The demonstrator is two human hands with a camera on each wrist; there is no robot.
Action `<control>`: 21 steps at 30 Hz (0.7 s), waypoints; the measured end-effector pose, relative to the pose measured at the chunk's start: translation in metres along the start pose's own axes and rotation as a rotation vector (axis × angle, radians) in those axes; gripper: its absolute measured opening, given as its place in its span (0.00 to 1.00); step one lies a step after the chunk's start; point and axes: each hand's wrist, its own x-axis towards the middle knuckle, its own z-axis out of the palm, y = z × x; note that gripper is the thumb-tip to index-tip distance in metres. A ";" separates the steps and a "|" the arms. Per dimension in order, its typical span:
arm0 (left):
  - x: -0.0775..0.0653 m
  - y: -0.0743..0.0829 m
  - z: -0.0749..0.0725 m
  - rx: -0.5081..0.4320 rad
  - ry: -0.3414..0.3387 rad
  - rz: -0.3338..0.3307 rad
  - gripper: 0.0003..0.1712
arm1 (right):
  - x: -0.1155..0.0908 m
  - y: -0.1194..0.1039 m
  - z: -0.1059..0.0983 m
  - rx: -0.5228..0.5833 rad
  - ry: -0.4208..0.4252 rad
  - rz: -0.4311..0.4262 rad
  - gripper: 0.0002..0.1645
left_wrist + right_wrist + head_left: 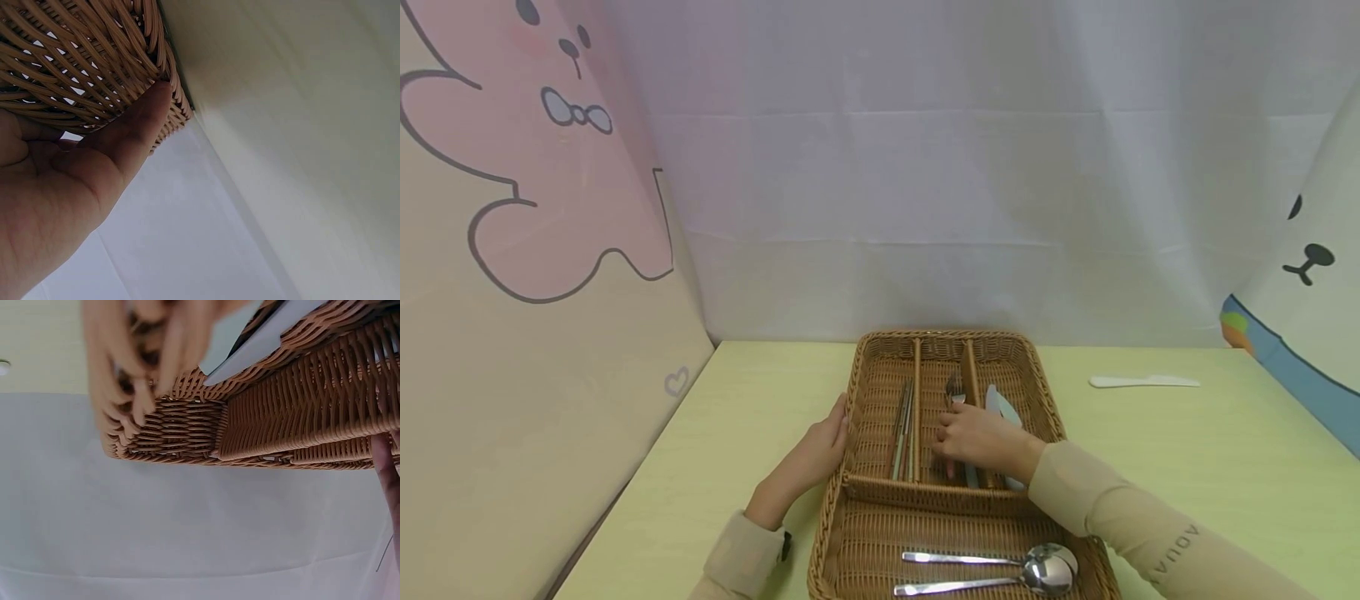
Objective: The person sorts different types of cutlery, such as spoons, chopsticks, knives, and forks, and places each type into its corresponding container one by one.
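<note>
A brown wicker cutlery basket (880, 492) stands on the table. My left hand (816, 454) rests along its left outer side, and the left wrist view shows a straight digit (140, 122) against the weave. My right hand (981, 435) reaches down into the middle back compartment, fingers bent over a fork (955, 387), whose tines show beyond them. A red handle (951, 469) and a bluish handle (972, 477) show below the hand. I cannot tell whether the fingers grip the fork. Chopsticks (902, 433) lie in the left compartment; pale knives (1004, 407) lie in the right one.
Two metal spoons (977, 575) lie in the basket's wide front compartment. On the table to the right lies a white knife (1145, 382). A pale curtain (880, 183) hangs behind the basket, with printed cloth walls at both sides.
</note>
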 end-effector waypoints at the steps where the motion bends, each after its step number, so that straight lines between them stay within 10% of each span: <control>1: 0.000 0.000 0.000 -0.003 -0.003 0.000 0.29 | 0.001 -0.001 0.000 0.016 -0.031 0.017 0.13; 6: 0.000 0.000 0.000 -0.001 -0.005 0.002 0.29 | 0.008 -0.004 -0.003 -0.070 -0.190 0.068 0.16; 21: 0.002 -0.001 0.001 -0.023 -0.005 -0.011 0.29 | 0.004 0.000 -0.004 -0.023 -0.180 0.121 0.11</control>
